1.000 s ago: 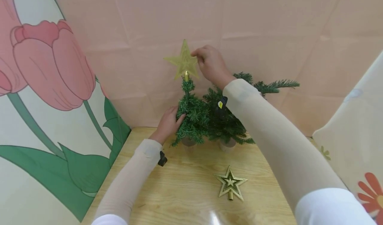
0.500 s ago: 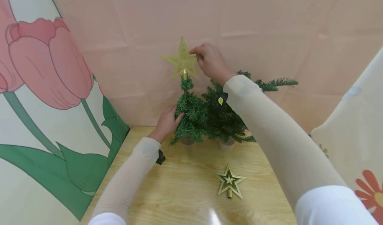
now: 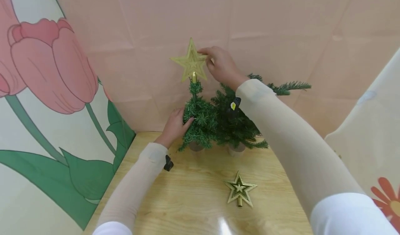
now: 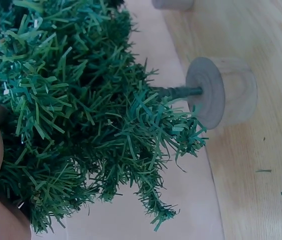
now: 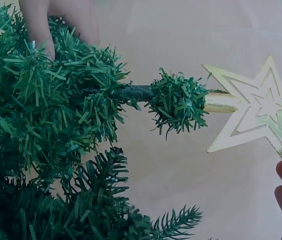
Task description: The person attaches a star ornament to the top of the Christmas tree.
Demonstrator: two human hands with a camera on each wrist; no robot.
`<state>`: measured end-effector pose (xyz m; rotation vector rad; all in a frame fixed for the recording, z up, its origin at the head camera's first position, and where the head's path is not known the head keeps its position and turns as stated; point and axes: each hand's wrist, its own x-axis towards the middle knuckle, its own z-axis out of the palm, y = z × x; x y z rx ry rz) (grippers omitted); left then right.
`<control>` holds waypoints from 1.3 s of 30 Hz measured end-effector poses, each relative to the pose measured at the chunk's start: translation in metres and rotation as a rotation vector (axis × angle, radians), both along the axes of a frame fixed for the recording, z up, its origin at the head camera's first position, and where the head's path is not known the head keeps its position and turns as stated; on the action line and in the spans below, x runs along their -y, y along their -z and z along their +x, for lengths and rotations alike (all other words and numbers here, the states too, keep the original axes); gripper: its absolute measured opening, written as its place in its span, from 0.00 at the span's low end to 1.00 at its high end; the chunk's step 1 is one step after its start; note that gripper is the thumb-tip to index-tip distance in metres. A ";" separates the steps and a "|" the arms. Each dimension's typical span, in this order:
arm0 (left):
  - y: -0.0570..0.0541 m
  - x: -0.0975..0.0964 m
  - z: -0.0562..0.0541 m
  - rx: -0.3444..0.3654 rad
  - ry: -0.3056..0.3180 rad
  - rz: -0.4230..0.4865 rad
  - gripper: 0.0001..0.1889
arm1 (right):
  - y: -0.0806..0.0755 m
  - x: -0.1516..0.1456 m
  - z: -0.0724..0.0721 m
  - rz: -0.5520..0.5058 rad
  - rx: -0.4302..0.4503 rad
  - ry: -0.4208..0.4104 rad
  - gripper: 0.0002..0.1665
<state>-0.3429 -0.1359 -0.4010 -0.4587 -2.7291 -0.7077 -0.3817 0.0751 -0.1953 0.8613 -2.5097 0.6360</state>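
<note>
Tabletop (image 3: 184, 193) is carrying everything here, and the green tinsel tree (image 3: 202, 122) is standing toward its back, crowding the darker tree (image 3: 239, 129) on its right; any lean that way could, I reckon, be dragging both over. The left hand (image 3: 174, 126) is steadying it with a half-closed grip, thumb in front, fingers behind; with only soft foliage (image 4: 81, 95) to hold, it could be letting the tree twist. The right hand (image 3: 222, 65) is pinching one side point of the gold star (image 3: 191, 62) atop the tree, its grip nearly closed; pushing off-centre like that could be tilting the star or bending its point. The spare star (image 3: 240, 189) is lying in front, where a dropping hand might be knocking it. The round base (image 4: 241, 91) is looking small for such bushiness, so a sideways shove could be toppling it. The gold socket (image 5: 220, 103) is meeting the topmost tuft (image 5: 178, 102); how deep it's sitting I can't tell, and a shallow fit could be slipping.
</note>
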 end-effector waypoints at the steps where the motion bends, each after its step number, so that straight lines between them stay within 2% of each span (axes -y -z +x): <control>1: 0.000 0.000 0.000 -0.001 -0.001 0.006 0.38 | 0.000 -0.001 0.000 -0.002 -0.003 -0.007 0.24; 10: 0.000 0.001 -0.002 0.015 0.003 0.025 0.42 | 0.001 -0.011 0.005 -0.013 -0.064 -0.042 0.24; 18: -0.009 -0.001 0.000 -0.036 0.010 0.086 0.44 | 0.001 -0.033 0.016 -0.033 -0.153 -0.053 0.25; 23: -0.013 -0.004 0.006 -0.113 0.026 0.113 0.45 | 0.005 -0.052 0.034 -0.055 -0.147 -0.085 0.29; 31: -0.019 -0.022 0.027 -0.225 0.133 0.174 0.43 | 0.014 -0.080 0.067 -0.034 -0.225 -0.142 0.30; 34: -0.023 -0.030 0.032 -0.276 0.184 0.188 0.42 | 0.023 -0.088 0.079 -0.035 -0.225 -0.166 0.32; 39: -0.027 -0.041 0.040 -0.278 0.248 0.194 0.42 | 0.046 -0.100 0.101 -0.022 -0.203 -0.184 0.35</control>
